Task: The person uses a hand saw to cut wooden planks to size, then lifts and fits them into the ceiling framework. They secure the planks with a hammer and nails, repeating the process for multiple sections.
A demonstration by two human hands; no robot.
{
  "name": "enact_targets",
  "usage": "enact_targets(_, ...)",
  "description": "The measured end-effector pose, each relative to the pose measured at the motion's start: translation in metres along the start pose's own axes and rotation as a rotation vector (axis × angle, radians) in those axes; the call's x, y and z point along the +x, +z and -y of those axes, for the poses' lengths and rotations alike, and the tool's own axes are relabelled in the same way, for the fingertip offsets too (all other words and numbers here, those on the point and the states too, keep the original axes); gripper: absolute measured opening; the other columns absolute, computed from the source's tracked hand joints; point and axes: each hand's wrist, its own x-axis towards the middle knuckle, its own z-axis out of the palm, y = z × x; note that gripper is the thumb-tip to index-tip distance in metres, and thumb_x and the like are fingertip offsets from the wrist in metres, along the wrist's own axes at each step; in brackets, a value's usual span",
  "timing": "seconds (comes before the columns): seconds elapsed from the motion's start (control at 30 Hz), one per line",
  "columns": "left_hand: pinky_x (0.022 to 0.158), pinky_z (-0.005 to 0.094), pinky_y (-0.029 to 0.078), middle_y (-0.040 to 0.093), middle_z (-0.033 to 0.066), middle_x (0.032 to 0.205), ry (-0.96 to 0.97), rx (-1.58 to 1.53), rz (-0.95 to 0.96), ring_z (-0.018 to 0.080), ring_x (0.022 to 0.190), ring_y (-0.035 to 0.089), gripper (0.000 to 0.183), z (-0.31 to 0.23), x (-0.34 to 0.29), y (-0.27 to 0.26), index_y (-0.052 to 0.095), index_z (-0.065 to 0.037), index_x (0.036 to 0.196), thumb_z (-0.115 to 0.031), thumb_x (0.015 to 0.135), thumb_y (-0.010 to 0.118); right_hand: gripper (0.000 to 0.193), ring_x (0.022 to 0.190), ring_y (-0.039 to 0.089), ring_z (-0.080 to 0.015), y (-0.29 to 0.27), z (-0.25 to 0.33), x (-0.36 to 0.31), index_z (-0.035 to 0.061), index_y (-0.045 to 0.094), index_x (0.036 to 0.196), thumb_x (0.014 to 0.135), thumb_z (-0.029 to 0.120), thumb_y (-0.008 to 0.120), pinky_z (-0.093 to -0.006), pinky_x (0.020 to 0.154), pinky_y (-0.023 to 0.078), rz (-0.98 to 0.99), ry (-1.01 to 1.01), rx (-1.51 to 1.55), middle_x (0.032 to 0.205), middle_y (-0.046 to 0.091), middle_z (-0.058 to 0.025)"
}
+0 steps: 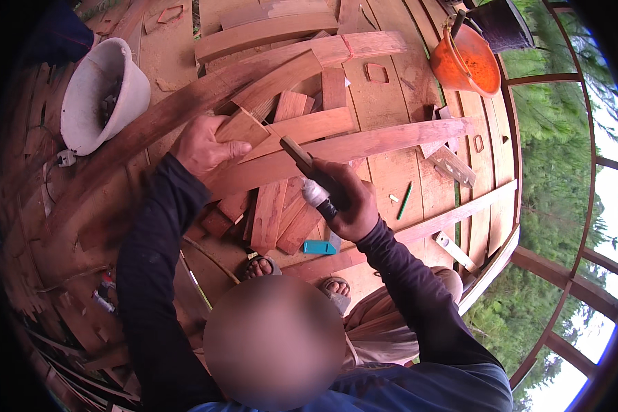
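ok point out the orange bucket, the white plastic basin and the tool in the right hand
orange plastic bucket [475, 65], head view, on its inner wall
white plastic basin [89, 103], head view, on its outer side
dark-handled tool with flat blade [309, 170], head view, on the shaft just above the right hand [347, 206]

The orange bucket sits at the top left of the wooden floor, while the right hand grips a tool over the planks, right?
Not quite. In the head view, the orange bucket sits at the top right; the pale bucket is top left. The right hand does grip a tool.
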Motion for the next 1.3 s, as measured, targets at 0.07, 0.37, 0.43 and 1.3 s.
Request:
enact_targets(0.07,0.075,0.0301,0.051,0.070,0.0103,0.093,0.037,-0.171,-0.166,0.0129,0.082,0.064,0.041,-0.004,-0.004,-0.026,0.065,0.006,0.102,-0.026,0.081,0.078,0.043,0.101,0.067,-0.0208,-0.005,-0.004,-0.005,-0.0066,0.051,0.120,0.083,0.001,0.071,-0.0296,0.086,0.052,-0.176,-0.164,0.118,0.108,0.066,-0.0194)
enact_targets(0.37,0.068,0.0355,0.047,0.061,0.0118,0.075,-0.033,0.226,-0.359,0.0163,0.072,0.056,0.050,0.026,-0.020,-0.006,0.061,0.000,0.085,-0.044,0.075,0.080,0.040,0.061,0.063,-0.0237,-0.018,-0.050,0.023,0.0113,0.063,0.114,0.077,0.017,0.078,-0.0336,0.054,0.052,-0.216,-0.371,-0.460,0.076,0.059,-0.0082)
enact_targets(0.43,0.066,0.0356,0.046,0.058,0.0117,0.073,-0.075,0.232,-0.389,0.0164,0.069,0.052,0.053,0.017,-0.027,0.005,0.058,0.001,0.081,-0.047,0.074,0.080,0.041,0.062,0.062,-0.0248,-0.015,-0.080,0.023,0.0124,0.063,0.115,0.078,0.021,0.077,-0.0348,0.055,0.051,-0.194,-0.411,-0.568,0.077,0.058,-0.0074)
enact_targets(1.3,0.087,0.0286,0.044,0.064,0.0040,0.100,0.319,-0.486,-1.015,0.0107,0.098,0.056,0.042,-0.475,-0.367,-0.081,0.060,-0.002,0.114,-0.029,0.085,0.073,0.108,0.128,0.043,-0.0403,-0.031,0.380,-0.031,-0.0030,0.030,0.140,0.058,0.034,0.090,-0.0446,0.101,0.044,0.784,-0.294,-0.142,0.136,0.045,-0.0243)
